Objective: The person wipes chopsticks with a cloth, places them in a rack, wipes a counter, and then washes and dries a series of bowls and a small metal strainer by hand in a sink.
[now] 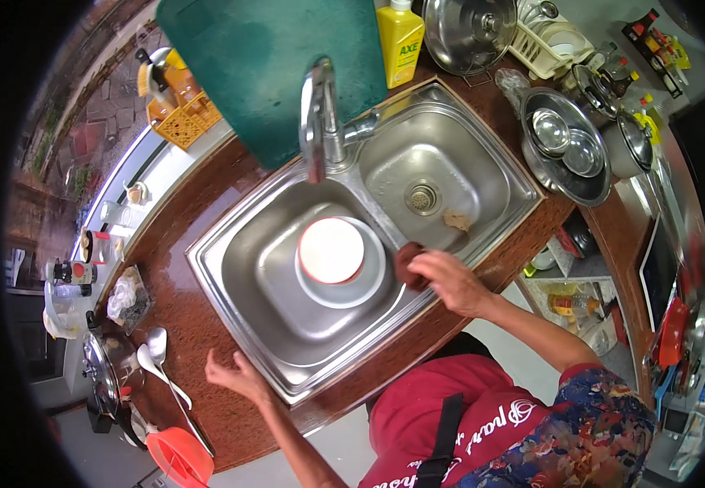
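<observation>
My right hand (pixel 453 282) grips a dark reddish-brown scrubbing pad (pixel 410 266) over the near end of the divider between the two sink bowls. Just left of the sink's near corner, my left hand (pixel 239 375) hovers at or over the countertop with its fingers apart, holding nothing. In the left bowl of the stainless-steel sink (pixel 261 329) sits a white round dish with a red rim (pixel 331 250), inside or on top of a larger pale bowl (pixel 374 268). A chrome faucet (pixel 322 116) arches above. A light brown scrap (pixel 457 220) lies near the drain (pixel 422 197) of the right bowl.
Behind the faucet leans a green board (pixel 254 67), beside a yellow AXE bottle (pixel 401 46). A metal basin (pixel 538 165) with smaller bowls stands right of the sink. Leftward lie a ladle (pixel 157 345), a white spoon (pixel 148 358), a pressure cooker (pixel 105 372) and an orange-red basket (pixel 180 457).
</observation>
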### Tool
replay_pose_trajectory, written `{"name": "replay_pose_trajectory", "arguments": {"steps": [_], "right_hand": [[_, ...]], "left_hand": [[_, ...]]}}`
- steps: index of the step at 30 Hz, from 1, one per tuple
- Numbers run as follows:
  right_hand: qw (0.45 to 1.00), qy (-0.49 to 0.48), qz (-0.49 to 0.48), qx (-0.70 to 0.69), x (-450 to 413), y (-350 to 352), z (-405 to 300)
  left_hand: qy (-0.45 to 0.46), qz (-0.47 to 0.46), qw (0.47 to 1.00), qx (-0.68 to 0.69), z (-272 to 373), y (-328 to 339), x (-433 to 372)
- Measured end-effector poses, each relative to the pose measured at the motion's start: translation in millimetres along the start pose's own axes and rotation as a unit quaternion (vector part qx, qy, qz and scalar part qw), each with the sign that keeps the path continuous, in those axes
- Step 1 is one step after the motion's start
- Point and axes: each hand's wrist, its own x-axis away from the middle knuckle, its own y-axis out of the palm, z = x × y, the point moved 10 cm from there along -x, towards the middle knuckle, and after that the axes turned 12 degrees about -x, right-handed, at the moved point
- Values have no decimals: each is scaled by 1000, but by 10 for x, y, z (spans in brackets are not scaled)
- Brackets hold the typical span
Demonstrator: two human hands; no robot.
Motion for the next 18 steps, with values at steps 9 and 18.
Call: {"name": "replay_pose_trajectory", "arguments": {"steps": [9,18], "right_hand": [[998,-31,-60,5,-746,-374,474],[991,97,92,24,-2384,-841,1242]], "left_hand": [[-172,-180,914,322,959,772,840],[-97,-264,936,211,1703,1475,513]]}}
